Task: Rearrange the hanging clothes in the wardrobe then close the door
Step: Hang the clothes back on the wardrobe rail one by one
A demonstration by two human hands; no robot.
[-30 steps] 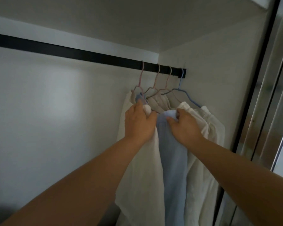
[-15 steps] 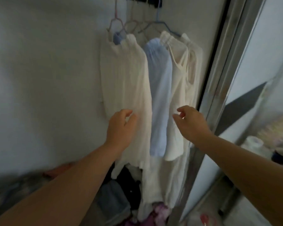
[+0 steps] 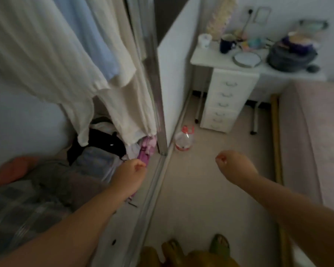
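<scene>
The clothes (image 3: pixel 62 54) hang at the left inside the wardrobe, above a heap (image 3: pixel 104 151) on its floor. The door (image 3: pixel 174 70) stands just right of them. A bottle (image 3: pixel 184 139) sits on the floor beside the door's foot. Farther right, drawers (image 3: pixel 226 101) stand under a desk (image 3: pixel 228 64), with a bed (image 3: pixel 320 132) rightmost.

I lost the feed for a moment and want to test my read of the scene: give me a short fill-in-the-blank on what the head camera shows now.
1. Both hands, left and right, hold ____.
2. The garment between the white clothes is light ____.
3. The plastic bottle on the floor has a ____ cap.
4. The wardrobe door is still ____.

Missing words: nothing; blue; red; open
</scene>
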